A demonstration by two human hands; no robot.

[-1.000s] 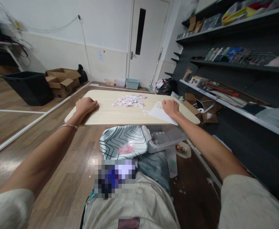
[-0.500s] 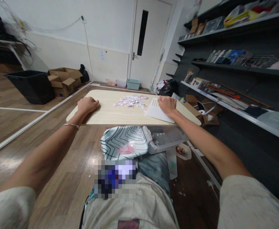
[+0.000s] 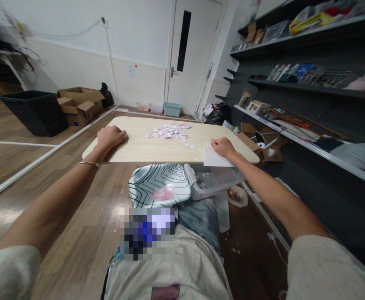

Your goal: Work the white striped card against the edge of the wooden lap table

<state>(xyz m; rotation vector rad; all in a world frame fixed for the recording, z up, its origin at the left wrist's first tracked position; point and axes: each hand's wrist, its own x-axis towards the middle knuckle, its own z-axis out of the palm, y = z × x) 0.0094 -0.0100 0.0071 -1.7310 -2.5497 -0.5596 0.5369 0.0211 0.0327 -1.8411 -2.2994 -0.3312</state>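
Observation:
A pale wood-look table (image 3: 138,152) holds a pile of small white and pinkish pieces (image 3: 170,131) near its far edge. A few stray white pieces (image 3: 190,146) lie between the pile and my right hand (image 3: 223,148). That hand is closed on a thin white sheet with slots (image 3: 216,159), whose lower edge reaches past the table's near edge. My left hand (image 3: 111,136) rests closed at the table's left side, apart from the pile; whatever its curled fingers might hold is hidden.
In front of the table sit a patterned tray (image 3: 145,179) with a pink packet (image 3: 163,193) and a clear plastic bin (image 3: 218,183). A small dish (image 3: 237,196) stands right of it. Shelves (image 3: 295,85) line the right; a black bin (image 3: 34,112) and cardboard box (image 3: 79,104) stand left.
My right hand has drawn the slotted sheet toward me, its lower edge now past the table's near edge. Several white pieces now lie apart from the pile. My left hand stays in place.

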